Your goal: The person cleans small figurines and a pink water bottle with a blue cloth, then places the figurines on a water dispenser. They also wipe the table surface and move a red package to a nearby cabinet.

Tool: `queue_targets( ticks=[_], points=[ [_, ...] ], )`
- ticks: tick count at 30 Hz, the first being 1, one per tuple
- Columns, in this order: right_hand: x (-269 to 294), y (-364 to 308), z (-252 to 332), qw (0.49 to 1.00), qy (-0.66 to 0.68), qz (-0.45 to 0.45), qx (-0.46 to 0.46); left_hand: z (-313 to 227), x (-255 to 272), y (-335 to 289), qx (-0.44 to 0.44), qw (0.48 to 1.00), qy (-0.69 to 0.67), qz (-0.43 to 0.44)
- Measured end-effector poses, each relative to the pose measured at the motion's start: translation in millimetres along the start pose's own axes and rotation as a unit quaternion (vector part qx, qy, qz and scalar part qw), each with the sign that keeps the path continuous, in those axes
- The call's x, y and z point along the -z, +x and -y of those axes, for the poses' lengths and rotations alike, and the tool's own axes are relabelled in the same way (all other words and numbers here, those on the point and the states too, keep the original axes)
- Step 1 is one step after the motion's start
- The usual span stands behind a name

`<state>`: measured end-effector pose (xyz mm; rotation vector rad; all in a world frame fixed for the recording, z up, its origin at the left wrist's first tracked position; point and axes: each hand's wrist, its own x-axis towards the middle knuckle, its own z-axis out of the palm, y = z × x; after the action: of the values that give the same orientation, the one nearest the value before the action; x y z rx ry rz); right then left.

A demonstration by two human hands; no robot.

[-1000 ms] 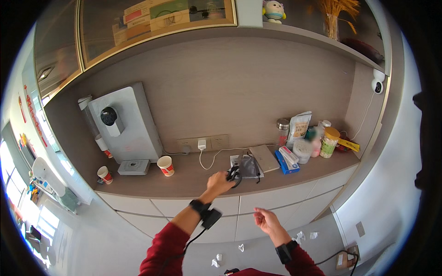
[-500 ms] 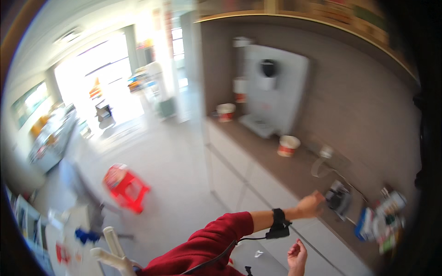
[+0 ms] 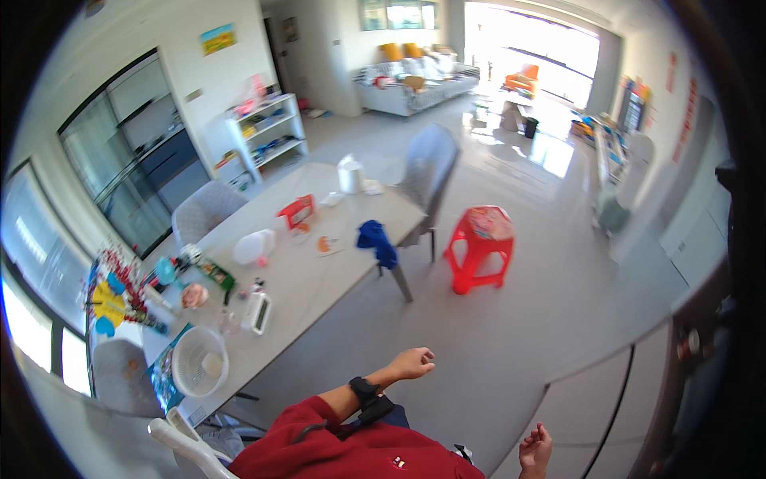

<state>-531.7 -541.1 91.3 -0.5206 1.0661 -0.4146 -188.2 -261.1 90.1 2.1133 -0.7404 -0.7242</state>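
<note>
My left hand (image 3: 412, 363) is held out over the grey floor in front of my body, its fingers loosely bent and nothing in them. A black strap with a small box (image 3: 370, 401) sits on that wrist, below the dark red sleeve (image 3: 319, 423). At the lower right, my right hand (image 3: 535, 453) is raised with its fingers half curled and the palm side partly showing; I see nothing in it. The pale low cabinet (image 3: 590, 419) is close beside it. Neither hand touches anything that I can make out.
To the left stands a long table (image 3: 295, 295) with a white basket (image 3: 199, 363), a blue cloth (image 3: 377, 242) and several small things. A red plastic stool (image 3: 481, 247) stands ahead. Grey chairs (image 3: 431, 172) flank the table; a sofa (image 3: 415, 92) is far back.
My view has swung left, from the counter with the water dispenser to the table and room. My left hand has come away from above the counter; my right hand stays low at the right.
</note>
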Motion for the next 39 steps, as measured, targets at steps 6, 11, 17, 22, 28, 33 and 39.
queue_targets(
  ticks=[6, 11, 17, 22, 28, 33, 39],
  points=[
    [-235.1, 25.9, -49.1, 0.980, -0.101, 0.160, -0.068, 112.4, 115.6, -60.3, 0.135, 0.964, -0.091, -0.209],
    [-359.9, 24.5, -119.1, 0.938, -0.187, 0.271, -0.113, 166.6, 188.0, -98.4, 0.208, 0.888, -0.088, -0.401],
    [-442.7, 34.3, -158.4, 0.899, -0.278, 0.301, -0.154, 192.4, 210.8, -145.0, 0.250, 0.829, -0.109, -0.488],
    [-504.9, 51.5, -193.4, 0.842, -0.371, 0.348, -0.178, 200.7, 196.6, -160.5, 0.262, 0.802, -0.134, -0.520],
    [-578.1, 58.6, -245.5, 0.765, -0.431, 0.419, -0.232, 196.2, 203.6, -178.1, 0.349, 0.715, -0.152, -0.586],
    [-632.2, 63.9, -262.5, 0.717, -0.463, 0.454, -0.256, 203.4, 218.0, -187.2, 0.436, 0.632, -0.128, -0.628],
    [-669.4, 84.2, -277.5, 0.670, -0.519, 0.464, -0.258, 210.8, 216.7, -184.2, 0.432, 0.614, -0.044, -0.659]
  ],
)
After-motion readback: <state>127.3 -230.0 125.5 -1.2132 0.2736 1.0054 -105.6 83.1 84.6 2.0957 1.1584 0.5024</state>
